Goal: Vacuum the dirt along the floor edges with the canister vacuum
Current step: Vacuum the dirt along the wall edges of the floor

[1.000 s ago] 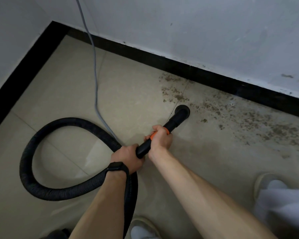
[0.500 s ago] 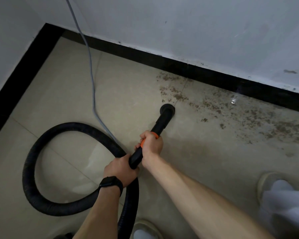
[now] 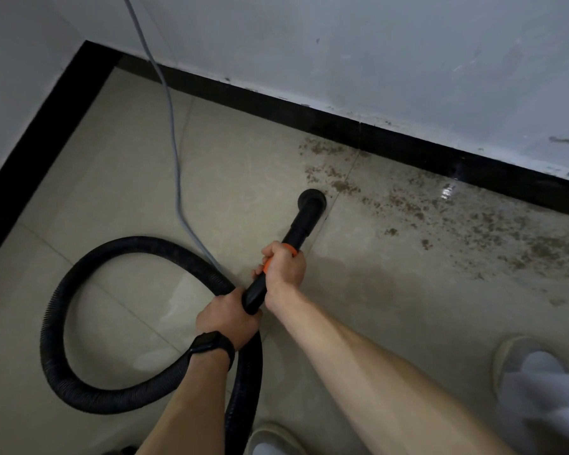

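We hold the black wand in both hands, its long axis running up and to the right from our grip toward the baseboard, tilted down so the flared nozzle at the far end meets the floor. Our right hand is the forward one, fingers wrapped round the tube at the orange collar. Our left hand sits just behind it, closed round the tail of the wand where the ribbed hose joins, with a dark watch on that wrist. From the left hand the hose swings out to the left in one big loop on the tiles and returns under the wrist, toward us. The nozzle rests just left of the tile joint, and the nearest clump of dirt lies just beyond it and to its right. The rest of the brown scatter spreads far to the right of our grip along the baseboard. A grey cord trails over the floor left of the wand and disappears behind our hands. A second ago the nozzle sat farther right, over the joint and nearer the main scatter. It has since come back to the joint's left side, while both hands keep the same hold.
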Demonstrator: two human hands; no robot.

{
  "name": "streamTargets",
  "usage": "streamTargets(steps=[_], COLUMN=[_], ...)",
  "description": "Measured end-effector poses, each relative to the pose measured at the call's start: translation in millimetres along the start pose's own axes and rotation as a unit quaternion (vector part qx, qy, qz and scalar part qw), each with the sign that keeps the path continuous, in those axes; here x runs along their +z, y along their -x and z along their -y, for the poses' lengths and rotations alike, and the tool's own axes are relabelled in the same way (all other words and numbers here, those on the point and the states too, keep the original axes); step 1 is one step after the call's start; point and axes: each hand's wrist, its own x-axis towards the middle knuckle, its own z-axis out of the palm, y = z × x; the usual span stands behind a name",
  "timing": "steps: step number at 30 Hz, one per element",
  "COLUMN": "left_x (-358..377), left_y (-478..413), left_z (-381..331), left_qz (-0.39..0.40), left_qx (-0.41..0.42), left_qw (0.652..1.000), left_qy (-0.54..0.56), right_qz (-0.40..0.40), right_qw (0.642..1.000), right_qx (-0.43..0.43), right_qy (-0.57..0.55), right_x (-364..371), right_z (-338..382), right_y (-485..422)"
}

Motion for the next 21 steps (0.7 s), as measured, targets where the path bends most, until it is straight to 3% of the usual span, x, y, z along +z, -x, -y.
streamTargets(steps=[21], left_x=[8], left_y=[-37], left_z=[-20], left_qz=[-0.069], left_qx=[0.031], left_qw=[0.997], left_qy=[0.024], right_qz=[0.065], right_qw=[0.998], right_qx=[0.006], right_qy=[0.002], right_x=[12], right_z=[37], right_y=[-32])
